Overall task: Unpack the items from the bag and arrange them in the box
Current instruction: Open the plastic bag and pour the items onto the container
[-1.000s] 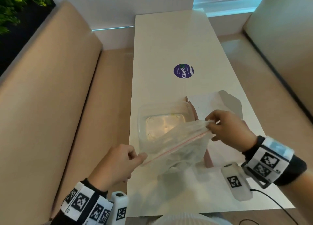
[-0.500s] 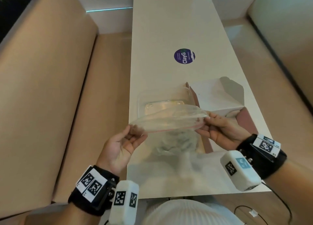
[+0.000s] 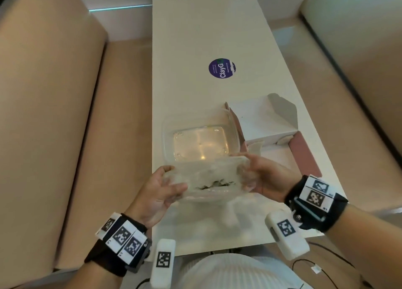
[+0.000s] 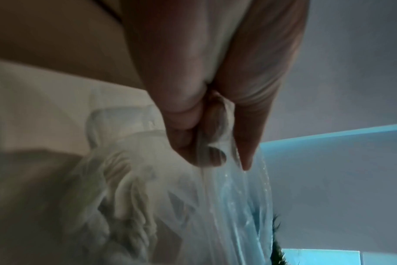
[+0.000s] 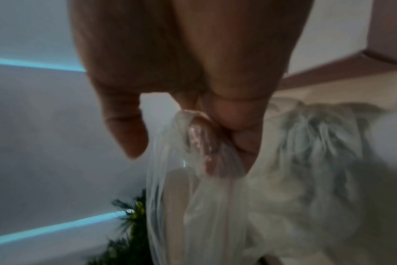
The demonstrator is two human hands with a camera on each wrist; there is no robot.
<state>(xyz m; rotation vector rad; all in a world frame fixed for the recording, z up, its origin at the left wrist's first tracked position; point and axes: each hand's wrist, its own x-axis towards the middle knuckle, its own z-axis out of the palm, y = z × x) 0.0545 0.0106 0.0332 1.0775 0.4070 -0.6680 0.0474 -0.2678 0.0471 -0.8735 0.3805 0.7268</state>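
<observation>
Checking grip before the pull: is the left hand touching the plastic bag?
Touching. The left wrist view shows the left hand pinching the plastic bag film between thumb and fingers.

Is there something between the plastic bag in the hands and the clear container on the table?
Nothing visible. The left hand and right hand hold the clear plastic bag just in front of the clear plastic container, whose top is open and uncovered.

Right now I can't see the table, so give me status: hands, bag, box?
Left hand and right hand grip the bag at its ends. Bag held just short of the clear box, dark bits inside. Nothing blocking.
</observation>
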